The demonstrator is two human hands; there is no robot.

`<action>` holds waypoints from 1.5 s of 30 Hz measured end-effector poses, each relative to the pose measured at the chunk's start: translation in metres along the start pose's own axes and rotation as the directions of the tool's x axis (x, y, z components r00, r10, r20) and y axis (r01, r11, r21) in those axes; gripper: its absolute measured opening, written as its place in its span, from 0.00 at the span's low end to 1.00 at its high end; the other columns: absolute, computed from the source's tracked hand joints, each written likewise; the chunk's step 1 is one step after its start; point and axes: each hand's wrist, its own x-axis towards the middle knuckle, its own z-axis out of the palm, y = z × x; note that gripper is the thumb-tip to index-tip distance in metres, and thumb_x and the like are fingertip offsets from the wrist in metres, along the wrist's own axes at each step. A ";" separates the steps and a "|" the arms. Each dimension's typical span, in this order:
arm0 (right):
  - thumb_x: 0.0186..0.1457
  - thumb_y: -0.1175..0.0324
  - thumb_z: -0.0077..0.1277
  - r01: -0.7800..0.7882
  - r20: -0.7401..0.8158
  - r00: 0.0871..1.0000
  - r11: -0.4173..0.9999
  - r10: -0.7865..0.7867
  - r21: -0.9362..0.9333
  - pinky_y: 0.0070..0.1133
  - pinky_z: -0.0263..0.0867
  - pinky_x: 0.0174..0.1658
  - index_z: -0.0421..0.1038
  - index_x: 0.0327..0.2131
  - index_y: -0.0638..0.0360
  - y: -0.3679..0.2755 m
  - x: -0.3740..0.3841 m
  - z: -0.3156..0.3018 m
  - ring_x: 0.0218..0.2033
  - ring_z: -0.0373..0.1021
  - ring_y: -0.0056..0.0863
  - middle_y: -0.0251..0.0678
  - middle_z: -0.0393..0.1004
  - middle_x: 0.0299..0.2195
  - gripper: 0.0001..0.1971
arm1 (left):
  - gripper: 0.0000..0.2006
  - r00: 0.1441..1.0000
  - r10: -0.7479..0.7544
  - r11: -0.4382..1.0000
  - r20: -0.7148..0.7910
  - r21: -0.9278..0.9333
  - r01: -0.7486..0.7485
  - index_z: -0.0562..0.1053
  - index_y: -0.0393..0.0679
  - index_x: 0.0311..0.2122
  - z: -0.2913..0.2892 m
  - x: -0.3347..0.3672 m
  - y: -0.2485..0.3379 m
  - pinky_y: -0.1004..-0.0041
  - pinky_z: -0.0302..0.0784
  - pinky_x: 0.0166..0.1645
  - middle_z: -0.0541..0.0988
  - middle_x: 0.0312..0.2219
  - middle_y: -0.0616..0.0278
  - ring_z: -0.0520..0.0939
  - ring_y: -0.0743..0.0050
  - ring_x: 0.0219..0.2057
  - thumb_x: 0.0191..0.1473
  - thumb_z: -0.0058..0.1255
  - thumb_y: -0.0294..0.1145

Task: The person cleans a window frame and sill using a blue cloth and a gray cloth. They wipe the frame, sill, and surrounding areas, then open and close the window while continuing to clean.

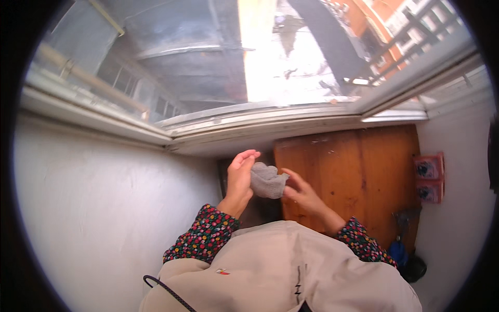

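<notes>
A crumpled grey cloth (267,183) is held in front of my body, between my two hands. My left hand (240,178) is closed on its left side, with the fingertips bent over above it. On the other side, my right hand (304,194) has its thumb and fingers at the cloth's right edge, closed about a corner of it. Both forearms wear dark sleeves with a small colourful flower print. The cloth hides part of the fingers.
A brown wooden tabletop (343,177) stands to the right below a wide window (208,62) with a pale sill (260,119). Two pink packages (429,177) sit by the right wall. A blue object (398,254) and a black one (414,269) are lower right. A white wall (114,197) closes the left.
</notes>
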 end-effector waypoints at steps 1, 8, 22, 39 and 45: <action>0.56 0.65 0.48 0.049 0.004 0.999 0.998 -0.049 0.039 0.21 0.61 0.49 0.56 0.55 0.59 -0.004 0.000 0.006 0.46 0.63 0.21 0.32 0.65 0.46 0.24 | 0.09 0.998 -0.053 0.997 0.026 -0.059 0.055 0.70 0.37 0.40 0.005 -0.003 0.003 0.77 0.68 0.46 0.76 0.36 0.60 0.74 0.76 0.38 0.55 0.45 0.27; 0.57 0.66 0.45 -0.067 -0.168 0.976 0.925 0.139 0.375 0.15 0.64 0.38 0.65 0.47 0.63 -0.029 0.003 0.003 0.34 0.66 0.15 0.29 0.71 0.36 0.16 | 0.15 0.971 -0.169 0.975 0.170 -0.113 0.190 0.68 0.40 0.43 0.024 -0.011 0.019 0.65 0.68 0.49 0.74 0.39 0.60 0.73 0.71 0.42 0.57 0.44 0.41; 0.49 0.72 0.53 0.209 -0.423 0.867 0.962 -0.264 -0.173 0.16 0.65 0.30 0.72 0.34 0.64 -0.052 -0.011 -0.009 0.27 0.69 0.13 0.33 0.76 0.26 0.08 | 0.26 0.867 -0.376 0.908 0.327 -0.060 0.416 0.60 0.47 0.51 0.035 -0.033 0.019 0.46 0.66 0.50 0.67 0.49 0.56 0.69 0.54 0.50 0.42 0.40 0.22; 0.56 0.66 0.46 0.237 -0.405 0.914 0.811 0.000 0.535 0.23 0.68 0.37 0.65 0.47 0.54 -0.058 -0.020 -0.045 0.38 0.70 0.24 0.29 0.72 0.39 0.14 | 0.24 0.932 -0.170 0.981 0.319 0.149 0.128 0.59 0.40 0.54 0.058 -0.067 0.035 0.73 0.74 0.42 0.72 0.42 0.55 0.75 0.69 0.40 0.51 0.50 0.28; 0.56 0.51 0.43 -0.002 -0.079 0.996 0.858 0.050 0.513 0.32 0.65 0.44 0.61 0.50 0.48 -0.069 -0.016 -0.031 0.46 0.65 0.26 0.29 0.68 0.45 0.21 | 0.18 0.917 -0.010 0.979 0.399 0.191 -0.072 0.62 0.41 0.50 0.078 -0.070 0.041 0.75 0.74 0.41 0.73 0.40 0.57 0.77 0.72 0.38 0.54 0.47 0.30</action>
